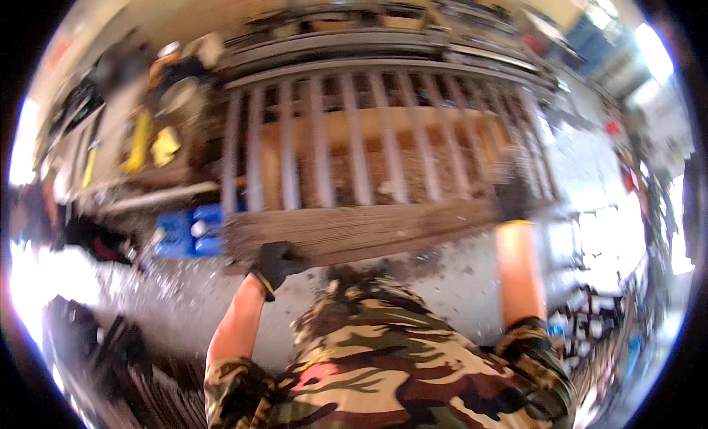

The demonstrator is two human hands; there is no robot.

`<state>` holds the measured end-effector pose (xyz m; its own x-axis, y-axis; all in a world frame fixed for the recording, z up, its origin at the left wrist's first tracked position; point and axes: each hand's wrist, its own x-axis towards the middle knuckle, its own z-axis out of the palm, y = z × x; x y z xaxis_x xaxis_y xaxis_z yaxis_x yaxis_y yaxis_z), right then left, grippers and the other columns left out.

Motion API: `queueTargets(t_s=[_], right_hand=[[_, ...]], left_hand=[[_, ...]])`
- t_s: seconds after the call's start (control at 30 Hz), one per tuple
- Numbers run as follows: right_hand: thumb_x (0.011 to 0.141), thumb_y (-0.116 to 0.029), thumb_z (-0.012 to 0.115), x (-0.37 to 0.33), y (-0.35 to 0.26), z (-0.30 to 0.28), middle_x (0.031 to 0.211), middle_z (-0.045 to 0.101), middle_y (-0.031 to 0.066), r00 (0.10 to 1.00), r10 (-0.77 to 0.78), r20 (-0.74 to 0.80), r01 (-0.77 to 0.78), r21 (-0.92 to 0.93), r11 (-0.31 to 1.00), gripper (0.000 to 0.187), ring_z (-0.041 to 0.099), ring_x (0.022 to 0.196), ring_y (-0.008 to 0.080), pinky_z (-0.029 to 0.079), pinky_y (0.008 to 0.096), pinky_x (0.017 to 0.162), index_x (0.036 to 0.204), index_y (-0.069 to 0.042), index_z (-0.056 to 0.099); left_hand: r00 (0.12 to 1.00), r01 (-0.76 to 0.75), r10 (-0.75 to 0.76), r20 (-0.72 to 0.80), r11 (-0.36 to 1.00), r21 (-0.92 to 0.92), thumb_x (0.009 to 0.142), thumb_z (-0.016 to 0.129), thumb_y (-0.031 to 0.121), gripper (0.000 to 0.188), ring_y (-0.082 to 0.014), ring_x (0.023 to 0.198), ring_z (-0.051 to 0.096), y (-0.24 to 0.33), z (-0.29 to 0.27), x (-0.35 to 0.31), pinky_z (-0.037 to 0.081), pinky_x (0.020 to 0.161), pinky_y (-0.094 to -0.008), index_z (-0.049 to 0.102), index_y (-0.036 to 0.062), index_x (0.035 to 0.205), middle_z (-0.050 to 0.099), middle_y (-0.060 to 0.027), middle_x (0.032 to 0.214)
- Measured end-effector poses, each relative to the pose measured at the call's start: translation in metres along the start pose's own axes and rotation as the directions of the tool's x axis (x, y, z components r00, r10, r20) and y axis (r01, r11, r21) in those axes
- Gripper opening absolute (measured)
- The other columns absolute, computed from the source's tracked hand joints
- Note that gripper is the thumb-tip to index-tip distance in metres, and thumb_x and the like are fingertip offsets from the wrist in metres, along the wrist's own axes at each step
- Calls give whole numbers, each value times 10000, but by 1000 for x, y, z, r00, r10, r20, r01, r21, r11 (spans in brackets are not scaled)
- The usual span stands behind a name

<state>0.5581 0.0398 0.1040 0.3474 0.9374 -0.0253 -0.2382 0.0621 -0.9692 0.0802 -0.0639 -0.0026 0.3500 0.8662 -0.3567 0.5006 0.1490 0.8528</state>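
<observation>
A brown, rough-grained wooden board (361, 230) lies across the near ends of a row of metal slats (354, 145), close in front of me. My left hand (279, 265), in a dark glove, is closed on the board's near edge toward its left end. At the board's right end is my right hand (511, 189), also gloved. Motion smears its fingers, so their grip does not show. Beneath the slats sits an orange-brown bin or trough (413, 120) with brown debris in it.
Blue plastic containers (188, 232) stand left of the board. Further left, a bench (158, 196) carries yellow items (140, 141). Long metal rails (332, 49) run behind the slats. Grey floor (184, 296) with scattered bits surrounds me; dark clutter (590, 318) lies at lower right.
</observation>
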Motion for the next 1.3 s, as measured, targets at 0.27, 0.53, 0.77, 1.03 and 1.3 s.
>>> queueTargets(t_s=[0.27, 0.53, 0.77, 1.03, 1.3], right_hand=[[965, -388, 461, -4, 14, -55, 1520, 281, 14, 987, 21, -156, -26, -28, 999, 584, 309, 1364, 144, 330, 303, 1032, 1470, -147, 292], [906, -306, 627, -93, 53, 135, 789, 551, -86, 992, 102, -75, -94, 104, 990, 171, 479, 617, 22, 378, 168, 528, 1021, -182, 597], [984, -283, 465, 36, 52, -24, 1173, 561, 39, 985, -116, 129, 99, 128, 987, 358, 523, 1022, 105, 447, 276, 856, 1296, -108, 496], [931, -331, 553, -7, -26, -195, 901, 541, 0, 861, -119, -495, 123, -24, 992, 212, 510, 778, 104, 419, 263, 666, 1028, -142, 544], [878, -378, 641, -189, 102, -92, 628, 520, -39, 635, 35, -772, 3, 48, 999, 239, 496, 534, 102, 390, 251, 476, 760, -177, 591]], left_hand=[[994, 89, -109, 32, 922, 378, 714, 676, 308, 245, -250, 703, 652, -14, -44, -12, 505, 660, -384, 689, 116, 865, 676, -120, 776], [951, -80, 248, -183, 771, 632, 903, 491, 449, 367, -340, 849, 631, 68, -28, 7, 505, 719, -446, 663, 124, 904, 665, -105, 884], [859, -102, 477, -188, 518, 849, 873, 525, 362, 276, -326, 770, 633, 6, -103, -67, 497, 627, -457, 659, 121, 859, 640, -107, 803], [848, 205, 428, -311, 276, 939, 887, 545, 209, 190, -298, 653, 610, -77, -209, -200, 456, 537, -439, 621, 90, 760, 608, -131, 708], [802, -137, 480, -355, 728, 672, 910, 535, 258, 238, -365, 682, 599, 20, -104, 15, 453, 595, -438, 613, 59, 804, 613, -176, 738]])
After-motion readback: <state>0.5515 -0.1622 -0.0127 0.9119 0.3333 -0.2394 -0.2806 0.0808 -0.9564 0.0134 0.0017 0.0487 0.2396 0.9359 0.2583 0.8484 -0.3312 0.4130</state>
